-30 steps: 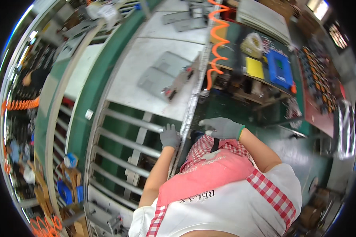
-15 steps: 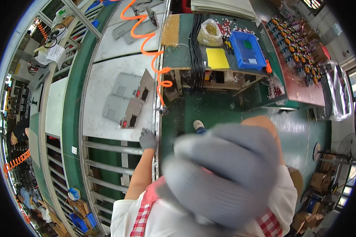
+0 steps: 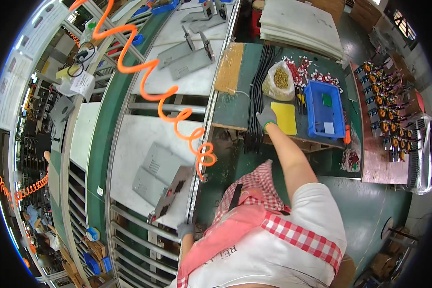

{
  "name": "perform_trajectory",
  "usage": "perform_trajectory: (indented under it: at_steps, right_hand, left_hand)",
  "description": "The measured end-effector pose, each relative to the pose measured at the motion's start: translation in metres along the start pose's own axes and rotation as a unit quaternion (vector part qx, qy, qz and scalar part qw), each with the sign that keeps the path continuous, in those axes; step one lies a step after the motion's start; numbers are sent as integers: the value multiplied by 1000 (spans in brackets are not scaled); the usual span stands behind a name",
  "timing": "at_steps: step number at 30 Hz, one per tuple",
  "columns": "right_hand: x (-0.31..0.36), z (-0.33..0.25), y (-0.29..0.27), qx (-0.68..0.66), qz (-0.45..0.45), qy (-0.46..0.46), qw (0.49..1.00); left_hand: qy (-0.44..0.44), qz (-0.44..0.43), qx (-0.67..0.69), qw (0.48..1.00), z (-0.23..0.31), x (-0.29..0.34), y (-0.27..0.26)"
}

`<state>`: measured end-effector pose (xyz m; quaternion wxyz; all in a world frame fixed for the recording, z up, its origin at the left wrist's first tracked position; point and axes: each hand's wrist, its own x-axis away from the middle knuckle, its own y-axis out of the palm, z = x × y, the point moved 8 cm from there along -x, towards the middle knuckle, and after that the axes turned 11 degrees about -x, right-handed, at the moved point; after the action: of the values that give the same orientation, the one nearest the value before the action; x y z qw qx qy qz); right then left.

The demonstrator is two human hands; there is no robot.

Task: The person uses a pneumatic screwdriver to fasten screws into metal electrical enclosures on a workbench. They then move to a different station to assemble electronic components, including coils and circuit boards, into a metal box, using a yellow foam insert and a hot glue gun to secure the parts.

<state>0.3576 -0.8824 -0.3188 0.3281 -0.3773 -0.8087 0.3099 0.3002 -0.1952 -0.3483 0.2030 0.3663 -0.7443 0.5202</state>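
My right hand [image 3: 266, 116], in a grey glove with a green cuff, reaches out over the green table to the bundle of long black cables [image 3: 255, 91]. Its fingertips are at the bundle's right edge, beside a yellow sheet [image 3: 284, 118], and no cable shows held in them. My left hand [image 3: 185, 230], also grey-gloved, rests with loosely spread fingers on the metal rail [image 3: 192, 201] of the roller conveyor. Just ahead of it, on a white board [image 3: 129, 139], lie grey sheet-metal housings [image 3: 159, 168] with upright panels; a panel [image 3: 170, 192] leans near my left hand.
An orange coiled air hose [image 3: 151, 93] hangs across the conveyor. On the table are a bag of brass-coloured parts [image 3: 279, 82], a blue tray [image 3: 325, 108] and red and white pieces [image 3: 300, 69]. Rows of small assemblies [image 3: 386, 110] stand on the right bench. More housings [image 3: 187, 55] lie farther up the line.
My right hand has swung from close before the camera out to the black cables. My left hand stays at the rail. The view has shifted, and the nearest housings appear lower.
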Motion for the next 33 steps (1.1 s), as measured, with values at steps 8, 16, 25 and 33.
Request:
perform_trajectory:
  at_steps: [8, 16, 25, 33]
  right_hand:
    - [-29, 14, 14, -20, -18, 1, 1000]
    - [76, -65, -36, -463, -106, -168, 864]
    - [320, -54, 5, -137, -432, -361, 815]
    - [261, -108, -31, -682, -511, -25, 522]
  left_hand:
    - [172, 95, 221, 955, 59, 37, 20]
    - [465, 53, 281, 838, 206, 139, -113]
    - [340, -327, 659, 586, 294, 202, -212]
    - [697, 174, 236, 654, 244, 267, -159]
